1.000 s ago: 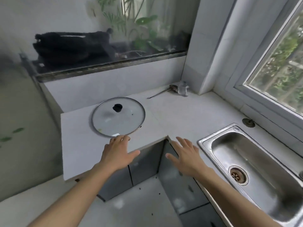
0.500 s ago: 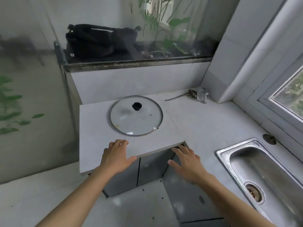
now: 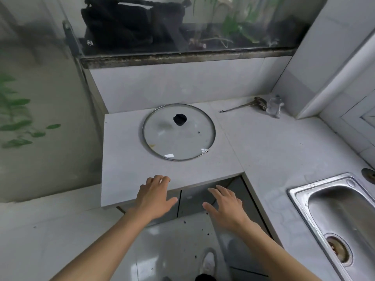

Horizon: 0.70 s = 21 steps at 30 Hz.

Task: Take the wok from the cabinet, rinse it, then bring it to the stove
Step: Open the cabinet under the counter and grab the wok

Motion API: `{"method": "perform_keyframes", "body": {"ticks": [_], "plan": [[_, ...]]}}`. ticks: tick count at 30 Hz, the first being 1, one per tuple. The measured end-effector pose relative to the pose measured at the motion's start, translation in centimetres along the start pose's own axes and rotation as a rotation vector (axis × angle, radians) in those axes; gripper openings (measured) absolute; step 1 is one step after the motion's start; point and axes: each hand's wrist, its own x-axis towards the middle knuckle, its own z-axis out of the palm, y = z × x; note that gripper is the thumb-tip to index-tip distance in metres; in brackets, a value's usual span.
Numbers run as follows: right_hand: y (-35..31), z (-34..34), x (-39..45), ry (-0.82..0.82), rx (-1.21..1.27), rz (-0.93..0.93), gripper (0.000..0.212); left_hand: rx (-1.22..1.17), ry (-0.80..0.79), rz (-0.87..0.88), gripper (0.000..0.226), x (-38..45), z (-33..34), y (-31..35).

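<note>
Now both my left hand (image 3: 155, 196) and right hand (image 3: 225, 205) hover spread, holding nothing; I should pull the cabinet door (image 3: 194, 196) gently.

Single head view, wide-angle, looking steeply down at counter (image 3: 274, 151) corner, close range.

A glass lid (image 3: 178, 131) lies flat near the table's (image 3: 274, 151) left end; a ladle (image 3: 243, 105) lies in the back corner; a black bag (image 3: 121, 25) sits on the ledge behind.
</note>
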Motion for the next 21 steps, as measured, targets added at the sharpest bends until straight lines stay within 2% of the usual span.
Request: {"method": "perform_keyframes", "body": {"ticks": [3,7,14,17,21], "plan": [[0.7,1.3,1.5,0.002,0.174,0.025,0.061,0.009,-0.027,0.005,0.062,1.3,1.3,0.5],[1.1,3.8,3.6,0.047,0.586,0.101,0.052,0.011,-0.036,0.005,0.061,3.0,3.2,0.8],[0.6,7.0,7.5,-0.129,1.386,0.489,0.041,0.041,-0.045,0.033,0.055,4.8,5.6,0.1],[0.9,8.2,9.1,-0.165,1.735,0.623,0.052,0.074,-0.018,0.055,0.056,4.9,6.6,-0.3],[0.8,9.5,10.9,-0.148,1.955,0.68,0.067,0.054,0.029,0.066,0.058,4.8,7.6,-0.4]]}}
